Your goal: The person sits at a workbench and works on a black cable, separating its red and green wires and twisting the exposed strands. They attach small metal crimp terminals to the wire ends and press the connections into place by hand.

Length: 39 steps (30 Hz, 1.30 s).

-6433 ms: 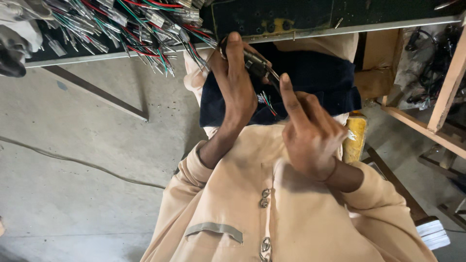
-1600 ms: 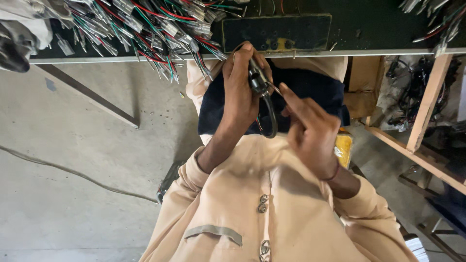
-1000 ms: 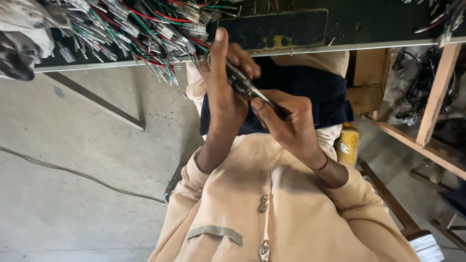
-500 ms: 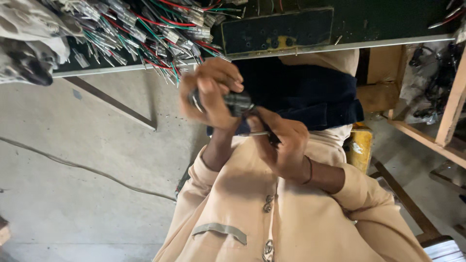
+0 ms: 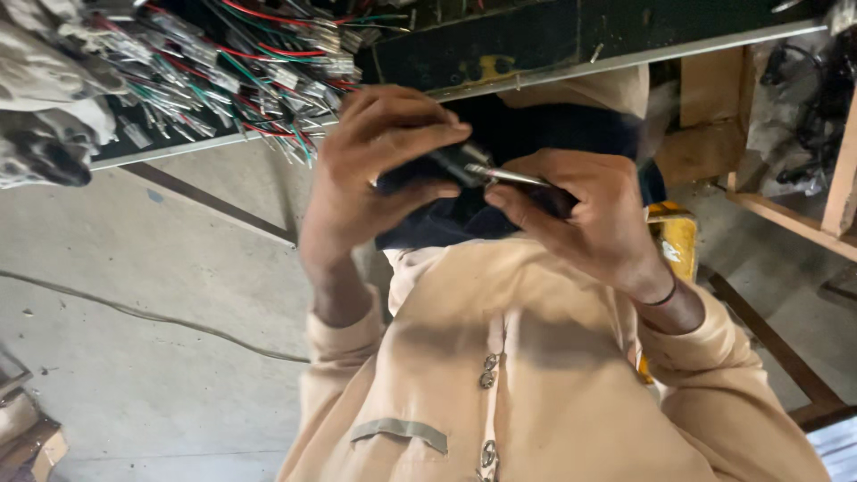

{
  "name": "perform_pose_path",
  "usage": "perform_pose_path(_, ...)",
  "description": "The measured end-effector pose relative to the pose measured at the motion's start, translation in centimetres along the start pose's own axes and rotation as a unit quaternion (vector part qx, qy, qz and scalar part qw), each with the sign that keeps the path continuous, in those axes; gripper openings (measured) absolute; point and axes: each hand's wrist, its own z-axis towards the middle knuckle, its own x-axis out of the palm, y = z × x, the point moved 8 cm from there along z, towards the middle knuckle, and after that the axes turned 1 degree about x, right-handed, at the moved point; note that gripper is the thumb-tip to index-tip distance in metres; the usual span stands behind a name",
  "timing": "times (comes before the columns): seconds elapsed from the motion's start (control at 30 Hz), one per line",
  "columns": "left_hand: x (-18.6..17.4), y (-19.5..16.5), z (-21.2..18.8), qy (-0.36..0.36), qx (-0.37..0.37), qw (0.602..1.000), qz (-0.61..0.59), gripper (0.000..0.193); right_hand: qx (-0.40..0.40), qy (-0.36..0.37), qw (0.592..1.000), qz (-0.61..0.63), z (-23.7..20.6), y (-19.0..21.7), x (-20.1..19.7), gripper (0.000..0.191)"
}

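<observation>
The left hand [image 5: 375, 178] has its grip curled tight around a small dark connector piece [image 5: 427, 171], fingers folded over the top and the thumb pressing from below, so only a dark sliver and a greyish end of the piece show. The right hand [image 5: 585, 214] pinches a thin metal tool [image 5: 513, 177] between thumb and fingers in a narrow grip; its shiny tip meets the connector piece where the two hands come together. The tool's handle end is buried inside the right palm and cannot be made out. Both hands hang in the air in front of the near edge of the dark tabletop [image 5: 571, 40], above the person's dark lap and beige shirt [image 5: 536, 375].

One connector piece and one tool can be counted. A dense bundle of red, green and white wires [image 5: 241, 80] lies on the tabletop toward its left end, too tangled to count and cut off by the top of the picture. One yellow container [image 5: 674, 245] stands behind the right wrist, mostly hidden. A pale cloth [image 5: 54, 116] hangs over the tabletop's left corner.
</observation>
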Motion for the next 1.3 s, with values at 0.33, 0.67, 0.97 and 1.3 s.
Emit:
perform_pose_path(0.33, 5.3, -2.3, 0.4, -0.004, 0.116, 0.973, 0.198, 0.053, 0.052, -0.042, 0.997, -0.036, -2.3, 0.1, -2.4, 0.017)
perform_pose_path(0.67, 7.5, -1.6, -2.1, -0.138, 0.042, 0.985, 0.092, 0.050, 0.001, -0.064, 0.997, 0.042, -3.8, -0.6, -1.6, 0.026)
perform_pose_path(0.97, 8.5, -2.3, -3.1, -0.186, 0.037, 0.974, 0.121, 0.048, 0.025, -0.087, 0.992, 0.085, -5.5, -2.7, -1.1, 0.034)
perform_pose_path(1.3, 8.7, -2.9, -3.0, -0.176, 0.038, 0.974, 0.138, 0.047, 0.043, -0.119, 0.975, 0.184, -5.5, -4.2, -0.3, 0.035)
